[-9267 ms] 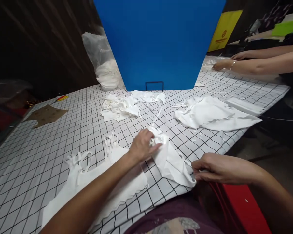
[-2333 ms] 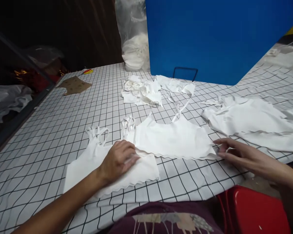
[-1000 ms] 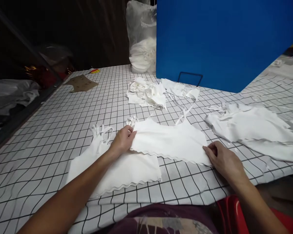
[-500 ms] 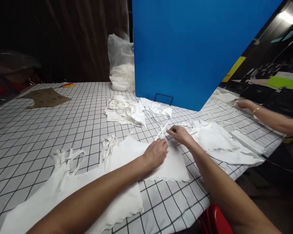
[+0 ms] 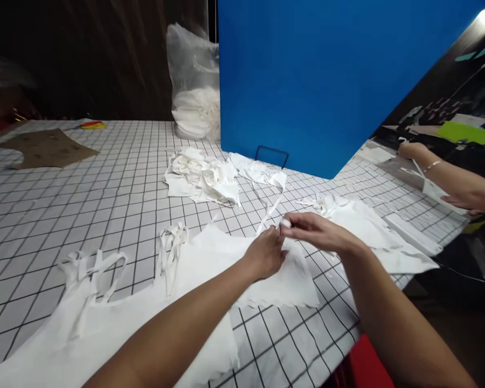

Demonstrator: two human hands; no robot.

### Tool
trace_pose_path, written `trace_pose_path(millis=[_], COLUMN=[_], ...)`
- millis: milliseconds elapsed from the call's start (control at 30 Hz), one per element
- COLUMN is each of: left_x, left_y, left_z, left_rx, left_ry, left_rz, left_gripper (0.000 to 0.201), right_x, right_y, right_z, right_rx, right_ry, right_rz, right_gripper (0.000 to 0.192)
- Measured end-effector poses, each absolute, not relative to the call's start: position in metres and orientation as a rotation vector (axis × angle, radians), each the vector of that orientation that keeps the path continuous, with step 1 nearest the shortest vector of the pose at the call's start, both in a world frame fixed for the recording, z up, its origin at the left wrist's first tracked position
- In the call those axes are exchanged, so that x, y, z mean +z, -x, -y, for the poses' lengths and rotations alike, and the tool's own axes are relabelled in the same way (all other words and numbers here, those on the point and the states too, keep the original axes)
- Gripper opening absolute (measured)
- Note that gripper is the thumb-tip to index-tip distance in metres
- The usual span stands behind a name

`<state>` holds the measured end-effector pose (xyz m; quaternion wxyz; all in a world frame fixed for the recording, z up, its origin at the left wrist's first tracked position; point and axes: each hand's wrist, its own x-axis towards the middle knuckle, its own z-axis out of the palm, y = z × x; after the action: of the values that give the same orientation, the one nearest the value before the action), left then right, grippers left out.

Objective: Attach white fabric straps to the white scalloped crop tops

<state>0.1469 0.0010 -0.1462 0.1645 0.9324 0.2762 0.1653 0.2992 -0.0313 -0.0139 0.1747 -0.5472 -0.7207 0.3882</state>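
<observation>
A white garment piece [image 5: 222,253] with a wavy lower edge lies flat on the checked table cover [image 5: 141,205]. My left hand [image 5: 267,253] rests over its right part, the fingers closed on the garment's upper corner. Right beside it, my right hand [image 5: 315,231] pinches a bit of white strap [image 5: 285,222] between thumb and fingertips; the two hands' fingertips meet. Another narrow white strap [image 5: 272,207] runs away from there toward the back. Under my left forearm spreads a further white garment [image 5: 117,323] with looped straps [image 5: 92,275] at its top.
Crumpled white fabric [image 5: 202,175] lies behind my hands, before a blue board [image 5: 307,86] and a clear bag [image 5: 194,81]. White pieces [image 5: 359,226] are stacked to the right. A brown pattern piece [image 5: 52,150] and scissors [image 5: 92,125] lie left. Another person's arm [image 5: 461,178] handles white fabric at right.
My right hand has moved in against my left hand and turned, now pinching the white strap. The other person's hand has lifted a white strip. The view has shifted slightly.
</observation>
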Motion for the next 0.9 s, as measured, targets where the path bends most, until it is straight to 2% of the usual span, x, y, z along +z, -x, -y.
trace_pose_path(millis=[100, 233, 433, 633, 900], left_x=[-0.148, -0.15, -0.135, -0.135, -0.144], left_y=[-0.148, -0.149, -0.148, -0.147, -0.147], left_z=[-0.003, -0.003, 0.002, 0.0, -0.003], left_rx=[0.418, 0.323, 0.251, 0.263, 0.343], left_ry=[-2.653, -2.665, -2.638, -2.699, -2.715], left_rz=[-0.769, -0.818, -0.859, -0.835, -0.841], left_gripper=[0.054, 0.056, 0.057, 0.055, 0.056], right_x=[0.014, 0.01, -0.055, -0.099, -0.094], right_y=[-0.296, -0.295, -0.321, -0.332, -0.34], right_z=[0.093, 0.127, 0.058, 0.01, -0.002], right_rx=[1.312, 1.148, 0.837, 1.067, 1.303], right_ry=[1.38, 1.574, 1.926, 2.051, 1.916], right_rz=[2.387, 2.448, 1.778, 1.476, 1.279], right_gripper=[0.028, 0.031, 0.047, 0.044, 0.029])
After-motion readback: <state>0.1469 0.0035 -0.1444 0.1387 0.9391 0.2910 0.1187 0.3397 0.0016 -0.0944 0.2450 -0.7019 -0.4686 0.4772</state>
